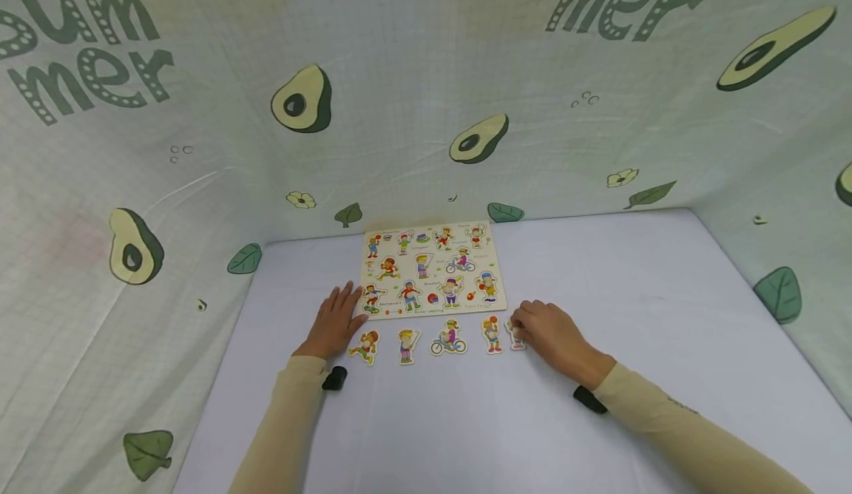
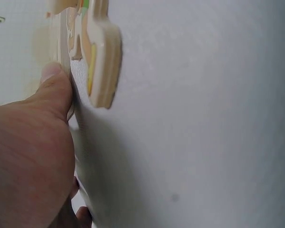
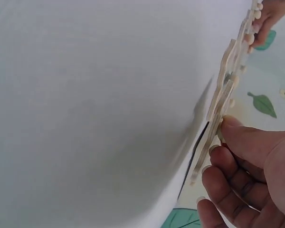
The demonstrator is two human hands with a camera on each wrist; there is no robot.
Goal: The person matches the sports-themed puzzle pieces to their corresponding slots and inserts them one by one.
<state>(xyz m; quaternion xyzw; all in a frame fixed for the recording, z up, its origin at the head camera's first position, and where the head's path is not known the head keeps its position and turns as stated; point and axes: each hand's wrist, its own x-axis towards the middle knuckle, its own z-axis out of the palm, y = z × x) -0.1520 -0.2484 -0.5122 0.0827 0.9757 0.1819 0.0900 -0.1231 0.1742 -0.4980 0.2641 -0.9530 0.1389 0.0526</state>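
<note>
Puzzle piece point(image 1: 516, 336) at right end of row, just off near right corner of board point(image 1: 441, 268), over tabletop point(image 1: 459, 427). Right hand point(image 1: 558, 337) pinches it; left hand point(image 1: 330, 325) lies with fingers extended at board's left edge. Piece looks wooden, thin, stiff; likely light, sturdy, perhaps slick-faced. Best hold: raised knob, like knobs point(image 3: 249, 39) on neighbouring pieces point(image 1: 492, 336).

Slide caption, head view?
Right hand pinches the rightmost loose piece; left hand rests at the left edge of the puzzle board.
</note>
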